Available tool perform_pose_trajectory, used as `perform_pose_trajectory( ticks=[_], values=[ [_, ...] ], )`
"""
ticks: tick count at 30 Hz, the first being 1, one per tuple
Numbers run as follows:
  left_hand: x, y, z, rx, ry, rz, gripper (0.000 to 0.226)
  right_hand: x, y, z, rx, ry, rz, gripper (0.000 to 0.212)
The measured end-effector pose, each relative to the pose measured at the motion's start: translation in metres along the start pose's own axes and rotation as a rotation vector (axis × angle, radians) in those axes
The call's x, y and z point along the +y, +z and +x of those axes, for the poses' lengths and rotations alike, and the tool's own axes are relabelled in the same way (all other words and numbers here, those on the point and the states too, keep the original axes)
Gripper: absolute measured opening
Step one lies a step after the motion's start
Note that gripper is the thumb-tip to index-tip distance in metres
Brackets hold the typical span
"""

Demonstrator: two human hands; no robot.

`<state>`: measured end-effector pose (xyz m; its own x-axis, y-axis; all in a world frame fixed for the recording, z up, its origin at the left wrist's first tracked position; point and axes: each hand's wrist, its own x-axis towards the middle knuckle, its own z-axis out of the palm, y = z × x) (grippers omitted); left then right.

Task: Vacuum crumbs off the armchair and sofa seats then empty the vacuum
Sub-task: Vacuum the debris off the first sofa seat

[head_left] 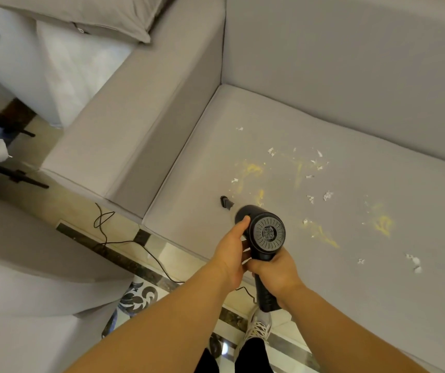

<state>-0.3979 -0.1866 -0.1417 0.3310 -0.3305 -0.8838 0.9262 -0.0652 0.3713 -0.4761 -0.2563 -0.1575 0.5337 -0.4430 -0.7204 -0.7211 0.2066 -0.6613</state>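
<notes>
Your right hand curls its grip round the handle of the black handheld vacuum, your left hand cupping the body, nozzle touching the grey sofa seat beside scattered white and yellow crumbs.

Grey sofa seat — white crumbs and yellow powder streaks scattered over its middle and right. Vacuum nozzle sits at the seat near its left end. Patterned floor — black cable lies loose on it.
</notes>
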Motion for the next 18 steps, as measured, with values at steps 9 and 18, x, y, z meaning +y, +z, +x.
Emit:
perform_pose_trajectory(
  ticks=[9,18],
  values=[
    [0.006,0.031,0.011,-0.02,-0.008,0.04,0.05,-0.004,-0.021,0.019,0.057,-0.022,0.024,0.042],
    [0.02,0.04,0.013,0.058,0.091,0.033,0.052,-0.021,-0.023,0.041,-0.055,-0.045,0.001,0.046]
  ],
)
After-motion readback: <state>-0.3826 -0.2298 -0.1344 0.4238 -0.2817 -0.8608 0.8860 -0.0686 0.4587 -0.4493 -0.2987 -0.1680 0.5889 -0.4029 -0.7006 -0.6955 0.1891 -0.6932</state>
